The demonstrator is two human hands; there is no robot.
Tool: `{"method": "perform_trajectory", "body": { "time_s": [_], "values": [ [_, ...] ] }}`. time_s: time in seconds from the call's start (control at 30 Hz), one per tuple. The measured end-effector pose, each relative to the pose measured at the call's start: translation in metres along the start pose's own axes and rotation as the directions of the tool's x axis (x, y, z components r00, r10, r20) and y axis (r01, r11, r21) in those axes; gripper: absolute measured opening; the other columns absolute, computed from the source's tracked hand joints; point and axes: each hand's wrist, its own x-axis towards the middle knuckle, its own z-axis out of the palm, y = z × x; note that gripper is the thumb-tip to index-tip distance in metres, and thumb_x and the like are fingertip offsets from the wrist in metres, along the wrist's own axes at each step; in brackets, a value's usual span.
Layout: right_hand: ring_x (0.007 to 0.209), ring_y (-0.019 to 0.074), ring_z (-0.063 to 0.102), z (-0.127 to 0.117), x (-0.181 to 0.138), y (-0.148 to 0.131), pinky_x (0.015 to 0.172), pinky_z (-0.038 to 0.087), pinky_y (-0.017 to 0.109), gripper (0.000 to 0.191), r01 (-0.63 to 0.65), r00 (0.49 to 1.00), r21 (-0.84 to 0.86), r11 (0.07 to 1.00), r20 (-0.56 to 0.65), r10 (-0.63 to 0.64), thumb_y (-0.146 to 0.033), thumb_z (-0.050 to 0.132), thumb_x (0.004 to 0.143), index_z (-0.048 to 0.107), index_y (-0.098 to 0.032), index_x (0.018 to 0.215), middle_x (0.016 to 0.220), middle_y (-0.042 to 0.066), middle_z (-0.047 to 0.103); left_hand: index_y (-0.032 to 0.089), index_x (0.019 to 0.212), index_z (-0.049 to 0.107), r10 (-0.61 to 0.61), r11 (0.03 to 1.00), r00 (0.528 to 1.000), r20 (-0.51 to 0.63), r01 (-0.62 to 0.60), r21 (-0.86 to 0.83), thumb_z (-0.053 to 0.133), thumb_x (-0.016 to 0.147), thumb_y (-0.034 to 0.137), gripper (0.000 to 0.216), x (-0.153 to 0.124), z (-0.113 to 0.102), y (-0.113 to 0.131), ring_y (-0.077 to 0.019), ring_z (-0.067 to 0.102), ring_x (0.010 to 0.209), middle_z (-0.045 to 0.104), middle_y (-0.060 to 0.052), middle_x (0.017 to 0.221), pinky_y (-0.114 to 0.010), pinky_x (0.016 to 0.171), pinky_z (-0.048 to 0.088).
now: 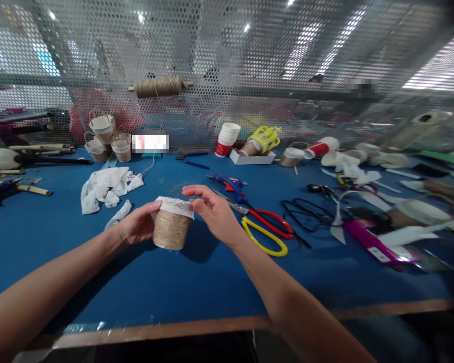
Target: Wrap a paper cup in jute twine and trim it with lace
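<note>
A small cup wrapped in tan twine, with white lace-like fabric folded around its rim, is held above the blue table. My left hand is closed on the cup's left side, its thumb at the rim. At the right of the rim is my right hand, fingers stretched out and apart, thumb close to the fabric; whether it touches cannot be made out. Crumpled white fabric scraps lie left of the cup. Scissors with red and yellow handles and a blue glue gun lie on the right.
Several finished twine cups stand at the back left. A twine spool hangs before the perforated metal screen. Stacked paper cups and a white box stand behind. Black cable and a purple package lie right.
</note>
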Motion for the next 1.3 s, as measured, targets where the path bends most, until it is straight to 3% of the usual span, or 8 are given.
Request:
{"method": "perform_trajectory", "body": {
  "time_s": [0.3, 0.53, 0.67, 0.8, 1.07, 1.3],
  "values": [
    [0.103, 0.0199, 0.056, 0.002, 0.0, 0.001, 0.086, 0.046, 0.037, 0.051, 0.005, 1.0, 0.042, 0.999, 0.014, -0.006, -0.065, 0.045, 0.075, 0.058, -0.02, 0.095, 0.11, 0.011, 0.058, 0.013, 0.101, 0.06, -0.024, 1.0, 1.0, -0.003, 0.024, -0.004, 0.067, 0.068, 0.043, 0.045, -0.002, 0.0, -0.001, -0.0214, 0.064, 0.085, 0.071, -0.007, 0.087, -0.032, 0.079, 0.045],
    [0.103, 0.0194, 0.055, -0.003, -0.001, -0.008, 0.087, 0.045, 0.037, 0.046, 0.072, 0.997, -0.045, 0.996, 0.016, -0.071, -0.062, 0.044, 0.079, 0.058, -0.022, 0.094, 0.11, 0.01, 0.057, 0.016, 0.096, 0.059, 0.013, 0.988, 0.997, -0.078, -0.001, 0.152, 0.067, 0.066, 0.045, 0.042, -0.001, 0.005, 0.002, -0.0219, 0.062, 0.082, 0.068, -0.006, 0.083, -0.033, 0.075, 0.045],
    [0.093, 0.0185, 0.057, -0.004, -0.004, -0.019, 0.087, 0.044, 0.039, 0.022, 0.154, 0.984, -0.22, 0.963, 0.124, -0.129, -0.042, 0.054, 0.082, 0.058, -0.021, 0.086, 0.094, 0.006, 0.062, 0.016, 0.088, 0.059, 0.056, 0.964, 0.991, -0.124, -0.021, 0.265, 0.074, 0.06, 0.039, 0.039, 0.002, 0.007, 0.004, -0.016, 0.057, 0.073, 0.063, -0.003, 0.079, -0.027, 0.066, 0.041],
    [0.09, 0.0176, 0.057, -0.001, -0.006, -0.023, 0.085, 0.046, 0.037, 0.009, 0.139, 0.974, -0.229, 0.963, 0.207, -0.091, -0.025, 0.052, 0.083, 0.055, -0.021, 0.076, 0.09, 0.006, 0.062, 0.015, 0.086, 0.058, 0.078, 0.94, 0.983, -0.165, -0.018, 0.34, 0.076, 0.057, 0.038, 0.041, 0.003, 0.009, 0.005, -0.0142, 0.054, 0.07, 0.058, -0.001, 0.078, -0.026, 0.065, 0.039],
    [0.093, 0.0178, 0.056, 0.003, -0.007, -0.021, 0.087, 0.045, 0.039, 0.008, 0.115, 0.98, -0.27, 0.956, 0.191, -0.064, -0.024, 0.054, 0.082, 0.055, -0.022, 0.074, 0.089, 0.005, 0.063, 0.014, 0.088, 0.053, 0.139, 0.821, 0.963, -0.23, 0.018, 0.571, 0.072, 0.061, 0.04, 0.042, 0.003, 0.014, 0.009, -0.0142, 0.05, 0.072, 0.054, -0.002, 0.08, -0.028, 0.065, 0.036],
    [0.094, 0.0203, 0.057, 0.0, -0.003, -0.022, 0.085, 0.045, 0.04, 0.011, 0.129, 0.977, -0.339, 0.932, 0.206, -0.06, -0.018, 0.054, 0.077, 0.051, -0.022, 0.067, 0.084, 0.004, 0.063, 0.015, 0.088, 0.053, 0.214, 0.636, 0.951, -0.223, 0.037, 0.771, 0.071, 0.063, 0.038, 0.038, 0.003, 0.017, 0.014, -0.0137, 0.052, 0.073, 0.056, -0.001, 0.082, -0.027, 0.067, 0.039]
  ]
}}
